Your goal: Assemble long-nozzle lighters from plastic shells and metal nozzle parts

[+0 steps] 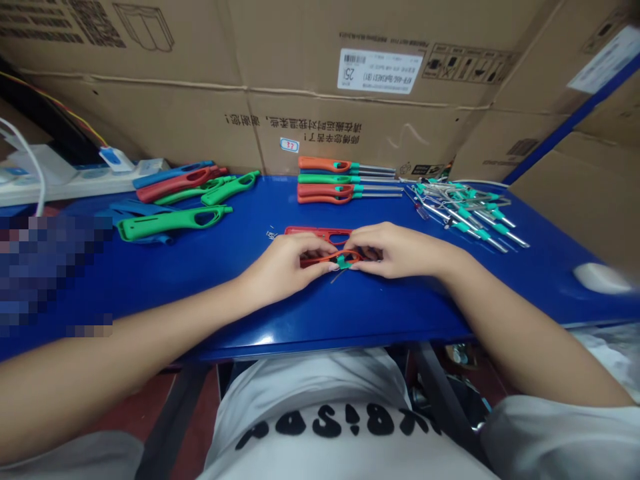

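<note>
Behind a blue table (pixel 215 327), cardboard (pixel 190 100) bears upside-down Chinese print, including "谢谢您" (thank you), and a white label (pixel 376 71), its code unclear. Left, green lighter casing (pixel 173 223); centre front, left hand (pixel 287 257) and right hand (pixel 387 250) pinch an orange lighter casing (pixel 326 258) and green collar (pixel 344 262), apparently mid-fitting, calling for careful alignment; right, heaped metal nozzles (pixel 465 213).

A: What do you have covered?
B: Your left hand (pixel 283 263) covers part of the orange handle (pixel 326 258), and your right hand (pixel 390 252) hides some of the red handle (pixel 317 231) behind it.
A: And the bits (pixel 271 233) near your left hand?
B: Too small to tell. The white thing (pixel 603 278) to your right is blurred.
</note>
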A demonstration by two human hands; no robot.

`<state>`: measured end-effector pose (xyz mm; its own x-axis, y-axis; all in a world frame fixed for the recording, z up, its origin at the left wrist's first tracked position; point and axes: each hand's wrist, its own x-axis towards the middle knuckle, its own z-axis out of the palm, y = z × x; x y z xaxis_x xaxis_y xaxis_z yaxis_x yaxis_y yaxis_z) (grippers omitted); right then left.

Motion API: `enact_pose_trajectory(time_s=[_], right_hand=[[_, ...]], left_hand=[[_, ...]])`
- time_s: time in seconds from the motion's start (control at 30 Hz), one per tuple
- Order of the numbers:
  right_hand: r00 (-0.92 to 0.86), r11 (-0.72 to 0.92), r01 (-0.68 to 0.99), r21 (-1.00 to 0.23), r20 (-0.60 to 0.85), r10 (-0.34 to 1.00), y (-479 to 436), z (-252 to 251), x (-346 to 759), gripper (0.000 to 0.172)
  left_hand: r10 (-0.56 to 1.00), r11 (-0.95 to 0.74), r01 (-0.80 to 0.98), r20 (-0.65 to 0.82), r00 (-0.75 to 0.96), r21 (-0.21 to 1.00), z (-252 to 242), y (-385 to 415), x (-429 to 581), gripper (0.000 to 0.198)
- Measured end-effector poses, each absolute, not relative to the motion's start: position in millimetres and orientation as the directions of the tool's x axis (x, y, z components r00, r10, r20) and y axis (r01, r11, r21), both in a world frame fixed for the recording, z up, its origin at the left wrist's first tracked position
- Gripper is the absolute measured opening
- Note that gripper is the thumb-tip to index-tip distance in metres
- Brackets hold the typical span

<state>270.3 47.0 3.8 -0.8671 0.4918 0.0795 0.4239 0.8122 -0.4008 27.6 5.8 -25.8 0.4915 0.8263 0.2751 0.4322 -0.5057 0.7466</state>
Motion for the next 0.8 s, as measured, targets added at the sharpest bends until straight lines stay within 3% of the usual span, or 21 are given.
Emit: enact_pose_trajectory(time_s=[0.2, 0.57, 0.8], right_hand=[[-0.857, 0.806, 0.450, -0.386, 0.066, 0.510, 50.9, 2.6, 273.6, 0.017], [-0.858, 0.816, 0.452, -0.360, 0.075, 0.508, 47.1, 5.8, 271.6, 0.028], [-0.858, 0.820, 0.468, -0.329, 0.054, 0.511, 45.1, 8.3, 269.3, 0.025]], left_hand=[[0.824, -0.528, 0.484, 0.284, 0.490, 0.698, -24.4, 7.7, 25.5, 0.023], [0.852, -0.484, 0.469, 0.275, 0.446, 0.739, -29.2, 6.3, 29.7, 0.019], [0.857, -0.472, 0.479, 0.256, 0.448, 0.741, -29.8, 6.7, 29.4, 0.020]])
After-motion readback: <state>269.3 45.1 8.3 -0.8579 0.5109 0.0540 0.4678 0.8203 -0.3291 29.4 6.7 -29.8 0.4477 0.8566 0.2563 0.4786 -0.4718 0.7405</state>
